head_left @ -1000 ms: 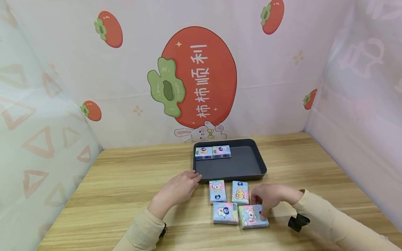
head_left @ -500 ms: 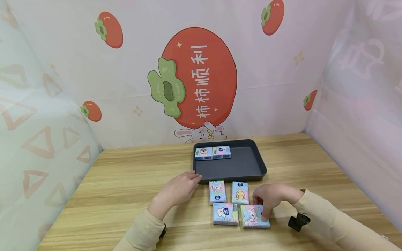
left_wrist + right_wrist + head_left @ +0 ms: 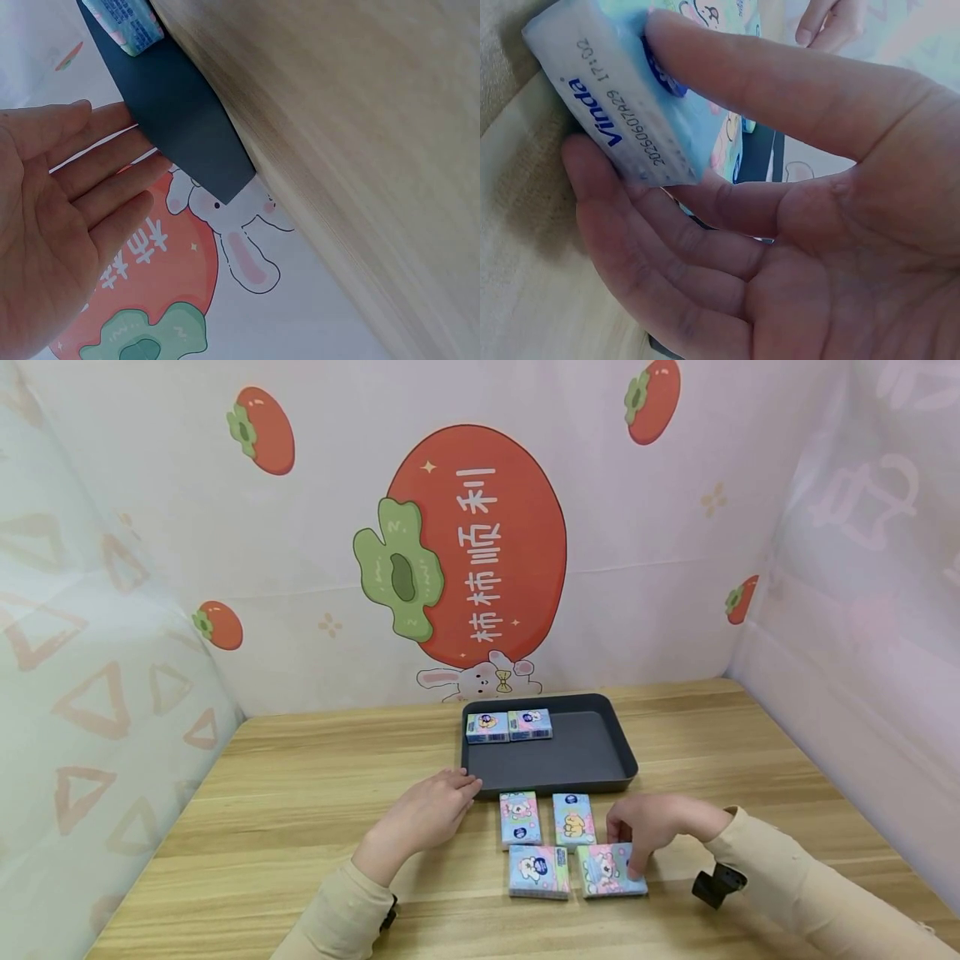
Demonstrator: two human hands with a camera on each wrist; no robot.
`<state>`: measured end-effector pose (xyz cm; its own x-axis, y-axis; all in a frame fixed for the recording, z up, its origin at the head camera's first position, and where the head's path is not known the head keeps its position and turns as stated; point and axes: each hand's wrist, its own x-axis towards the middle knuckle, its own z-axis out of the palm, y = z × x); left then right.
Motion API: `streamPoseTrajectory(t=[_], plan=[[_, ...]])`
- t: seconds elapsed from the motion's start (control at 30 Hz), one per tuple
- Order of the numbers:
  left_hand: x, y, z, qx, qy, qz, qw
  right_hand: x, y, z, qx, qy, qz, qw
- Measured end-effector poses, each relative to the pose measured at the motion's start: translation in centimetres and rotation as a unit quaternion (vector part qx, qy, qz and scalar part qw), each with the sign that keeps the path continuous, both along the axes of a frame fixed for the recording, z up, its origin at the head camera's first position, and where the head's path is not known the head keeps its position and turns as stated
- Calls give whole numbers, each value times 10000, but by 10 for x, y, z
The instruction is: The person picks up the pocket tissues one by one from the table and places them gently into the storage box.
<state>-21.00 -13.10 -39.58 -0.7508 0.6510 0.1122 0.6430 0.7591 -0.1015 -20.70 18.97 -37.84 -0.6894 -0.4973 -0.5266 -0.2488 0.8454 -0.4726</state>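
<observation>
My right hand [image 3: 651, 827] grips a small pastel tissue pack [image 3: 606, 870] by its right end. In the right wrist view the thumb lies on top of this Vinda pack [image 3: 622, 105], with the fingers curled at its side and underneath. Beside it on the left lies another tissue pack [image 3: 537, 870], and two more, a yellow-figure tissue pack [image 3: 573, 820] and a pink-and-blue tissue pack [image 3: 519, 814], lie behind. My left hand [image 3: 431, 810] has its fingers extended, fingertips at the dark tray [image 3: 555, 760]'s near left corner. The left wrist view shows those fingers against the tray wall [image 3: 180, 120].
Inside the tray, two tissue packs stand side by side at the back left: a left pack [image 3: 487, 727] and a right pack [image 3: 529, 724]. The wooden table [image 3: 315, 777] ends at a printed backdrop [image 3: 330, 527] behind and at both sides.
The gripped tissue pack has shifted slightly right, apart from the pack on its left, and its near edge has risen a little in view. The left hand stays in place.
</observation>
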Motion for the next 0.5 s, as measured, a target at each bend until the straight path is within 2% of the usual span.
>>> streamPoseTrajectory(t=[0.23,0.5], plan=[[0,0,-1,71,13,-42,10000,-2,6,3,-183,-1,-18,9998],[1,1,0,71,-69,49,9999,-6,15,8,-596,-276,-111,9978]])
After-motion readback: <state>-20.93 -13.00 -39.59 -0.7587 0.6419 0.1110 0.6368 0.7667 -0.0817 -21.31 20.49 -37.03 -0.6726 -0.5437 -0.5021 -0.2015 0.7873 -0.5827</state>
